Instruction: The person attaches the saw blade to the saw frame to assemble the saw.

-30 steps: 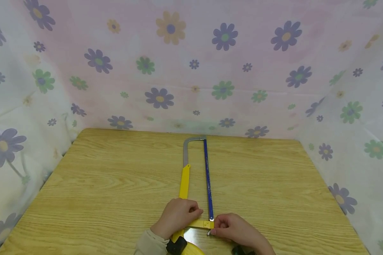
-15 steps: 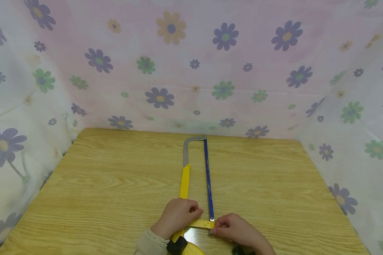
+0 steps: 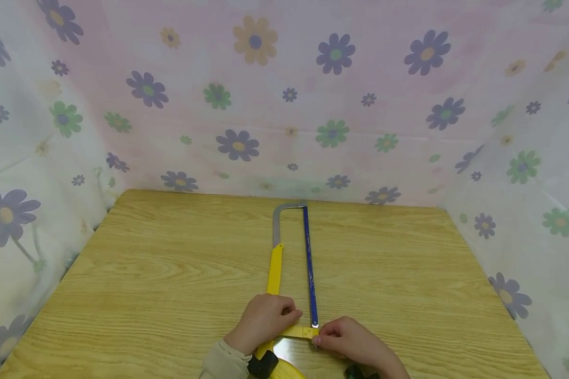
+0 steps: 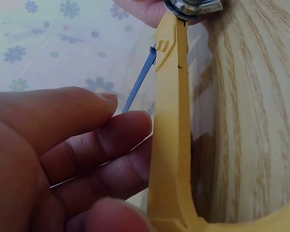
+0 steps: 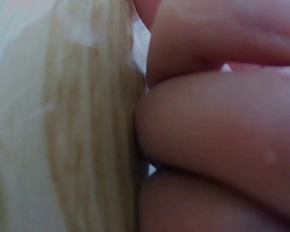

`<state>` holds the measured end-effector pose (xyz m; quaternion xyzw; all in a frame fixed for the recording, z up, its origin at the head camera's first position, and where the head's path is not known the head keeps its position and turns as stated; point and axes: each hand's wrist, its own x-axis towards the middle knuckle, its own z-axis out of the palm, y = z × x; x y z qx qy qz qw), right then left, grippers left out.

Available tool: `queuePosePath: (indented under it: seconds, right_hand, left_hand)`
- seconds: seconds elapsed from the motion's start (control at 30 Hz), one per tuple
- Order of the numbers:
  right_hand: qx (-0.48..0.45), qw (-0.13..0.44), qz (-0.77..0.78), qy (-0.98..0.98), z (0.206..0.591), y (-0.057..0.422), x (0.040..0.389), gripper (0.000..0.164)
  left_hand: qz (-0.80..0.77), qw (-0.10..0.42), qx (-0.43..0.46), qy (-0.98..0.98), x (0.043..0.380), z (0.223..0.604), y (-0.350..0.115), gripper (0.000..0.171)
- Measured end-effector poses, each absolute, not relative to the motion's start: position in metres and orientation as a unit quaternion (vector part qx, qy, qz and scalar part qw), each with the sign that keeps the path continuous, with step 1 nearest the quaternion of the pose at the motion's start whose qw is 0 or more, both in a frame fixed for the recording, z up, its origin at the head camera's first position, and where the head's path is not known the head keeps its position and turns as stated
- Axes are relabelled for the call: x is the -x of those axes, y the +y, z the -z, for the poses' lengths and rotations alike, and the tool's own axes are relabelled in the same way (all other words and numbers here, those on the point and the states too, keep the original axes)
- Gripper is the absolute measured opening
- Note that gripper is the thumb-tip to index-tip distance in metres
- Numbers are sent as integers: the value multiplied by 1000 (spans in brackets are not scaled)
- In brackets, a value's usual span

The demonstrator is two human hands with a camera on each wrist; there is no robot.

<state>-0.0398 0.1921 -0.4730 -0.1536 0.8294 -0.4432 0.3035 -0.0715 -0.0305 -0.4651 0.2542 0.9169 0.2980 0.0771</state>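
A hacksaw with a yellow-and-grey frame (image 3: 274, 269) lies on the table, its far end near the back wall. Along its right side runs the blue blade (image 3: 310, 268), fixed at both ends. My left hand (image 3: 264, 319) grips the yellow frame near the handle, fingers curled. In the left wrist view, fingertips (image 4: 130, 128) come up against the yellow crosspiece (image 4: 170, 130). With thumb and fingers, my right hand (image 3: 348, 339) pinches the metal wing nut (image 4: 208, 6) at the near blade end. Close-up fingers (image 5: 208, 121) fill much of the right wrist view, hiding the nut there.
The wood-grain table (image 3: 170, 263) stretches out on both sides of the saw. Flower-patterned cloth (image 3: 284, 121) hangs behind it and at either side. A black wrist strap mount (image 3: 262, 365) covers part of the saw's handle (image 3: 286, 370).
The wing nut has turned in my right fingers: its wing stuck out to the left earlier and now points toward me. My left hand and the saw stay put.
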Motion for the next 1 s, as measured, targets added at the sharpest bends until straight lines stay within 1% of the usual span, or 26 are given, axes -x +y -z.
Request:
queuePosePath:
  seconds: [0.23, 1.0]
  right_hand:
    - [152, 306, 448, 826, 473, 193, 39, 32]
    - [150, 301, 453, 826, 473, 192, 38, 28]
  left_hand:
    - [-297, 86, -255, 916, 71, 464, -30, 29]
    - [-295, 69, -263, 916, 72, 465, -31, 33]
